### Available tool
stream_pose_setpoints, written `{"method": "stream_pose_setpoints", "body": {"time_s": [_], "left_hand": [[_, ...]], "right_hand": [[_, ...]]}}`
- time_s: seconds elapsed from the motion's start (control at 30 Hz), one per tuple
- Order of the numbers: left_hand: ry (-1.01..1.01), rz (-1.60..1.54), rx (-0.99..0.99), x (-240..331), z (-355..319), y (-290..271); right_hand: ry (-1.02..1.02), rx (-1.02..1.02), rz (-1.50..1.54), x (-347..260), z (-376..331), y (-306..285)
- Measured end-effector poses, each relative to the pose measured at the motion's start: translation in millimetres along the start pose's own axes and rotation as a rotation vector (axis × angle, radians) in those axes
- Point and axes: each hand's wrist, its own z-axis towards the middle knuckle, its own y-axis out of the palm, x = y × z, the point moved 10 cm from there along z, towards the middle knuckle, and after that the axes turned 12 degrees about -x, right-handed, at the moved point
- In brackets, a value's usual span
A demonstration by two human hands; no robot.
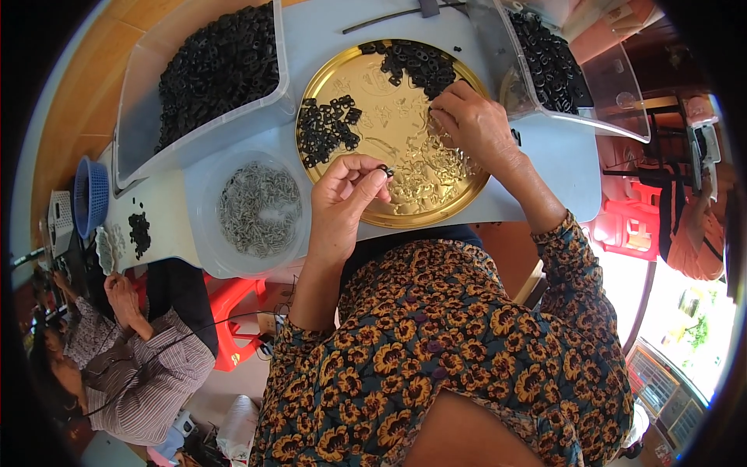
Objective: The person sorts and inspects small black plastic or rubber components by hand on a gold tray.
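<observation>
Head view showed the left hand (342, 204) pinching a small black plastic piece (384, 170) above the round gold metal tray (350, 78); the right hand (475, 123), fingers curled on the tray, lay at two o'clock from it; both sat close.

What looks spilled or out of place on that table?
A few black parts lie loose on the bare table at the left edge, outside every bin and the gold tray. Otherwise things look sorted: the left hand pinches one black piece, and the right hand rests fingertips on the tray.
</observation>
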Motion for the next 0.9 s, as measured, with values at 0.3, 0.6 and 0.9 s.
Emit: {"method": "stream_pose_setpoints", "body": {"time_s": [0.3,0.6,0.9], "left_hand": [[-0.024,-0.002,0.035,1.1,0.2,1.6],[0.013,-0.027,0.033,-4.3,9.8,-1.4],[0.183,-0.070,-0.007,21.0,24.5,24.4]], "right_hand": [[0.001,-0.175,-0.050,5.2,13.1,20.4],[0.006,-0.126,0.134,9.2,10.3,18.1],[0.128,-0.098,1.596,-11.2,-0.1,18.9]]}}
